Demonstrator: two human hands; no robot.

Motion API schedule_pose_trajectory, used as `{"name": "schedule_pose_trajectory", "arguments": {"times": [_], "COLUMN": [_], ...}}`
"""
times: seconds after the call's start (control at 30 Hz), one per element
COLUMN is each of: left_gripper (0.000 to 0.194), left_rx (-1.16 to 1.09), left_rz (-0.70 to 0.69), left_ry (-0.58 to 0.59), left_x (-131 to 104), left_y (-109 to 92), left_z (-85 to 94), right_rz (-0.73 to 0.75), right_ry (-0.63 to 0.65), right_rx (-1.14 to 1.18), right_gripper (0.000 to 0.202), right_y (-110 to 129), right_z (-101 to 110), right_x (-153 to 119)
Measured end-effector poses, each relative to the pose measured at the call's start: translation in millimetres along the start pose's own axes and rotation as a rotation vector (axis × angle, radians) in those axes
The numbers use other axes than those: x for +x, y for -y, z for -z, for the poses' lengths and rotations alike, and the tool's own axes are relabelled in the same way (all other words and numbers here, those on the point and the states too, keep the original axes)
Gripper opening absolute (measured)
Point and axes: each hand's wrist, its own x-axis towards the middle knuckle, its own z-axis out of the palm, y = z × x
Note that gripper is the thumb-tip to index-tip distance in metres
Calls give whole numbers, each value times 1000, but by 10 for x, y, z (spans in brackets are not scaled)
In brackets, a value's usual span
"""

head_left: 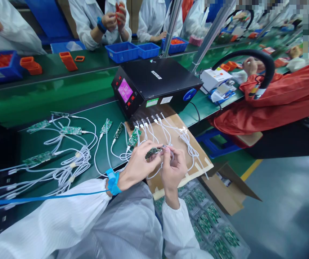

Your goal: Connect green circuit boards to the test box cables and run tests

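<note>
My left hand [142,160], with a blue wrist strap [113,181], grips a small green circuit board [151,153] between thumb and fingers. Close against it, my right hand [174,166] pinches the end of a white cable at the board's right edge; whether the plug is in the board cannot be seen. Both hands are above a brown cardboard sheet [197,158]. Behind them stands a black box [157,82] with a lit pink display and white cables plugged along its lower side. Another green board [134,137] lies just left of the cardboard's cables.
Several cabled boards [72,130] and a tangle of white cables [76,163] lie on the left. A clear tray of boards [204,223] is below right, beside an open carton [227,187]. A person in a red sleeve [286,97] sits right; co-workers in white are across the bench.
</note>
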Motion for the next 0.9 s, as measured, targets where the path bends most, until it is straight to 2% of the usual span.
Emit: {"name": "schedule_pose_trajectory", "arguments": {"times": [0.2,0.47,0.57,0.7,0.8,0.9], "left_gripper": [25,27,27,27,27,31], "left_rx": [-19,-39,-36,17,33,-24], "left_rz": [-11,50,69,70,101,248], "left_ry": [-3,16,51,119,55,-38], "left_x": [-20,-36,-23,-43,-75,-78], "left_y": [-38,-34,-9,43,56,42], "left_z": [-26,-101,-74,7,54,94], "right_rz": [-18,-87,-80,-32,4,16], "right_ry": [-66,-73,-30,107,98,99], "right_rx": [9,1,-5,-87,-181,-245], "right_gripper": [20,25,25,23,22,23], "right_y": [36,13,-18,-17,23,23], "right_z": [-3,-24,20,116,181,225], "right_x": [-28,-83,-61,15,94,171]}}
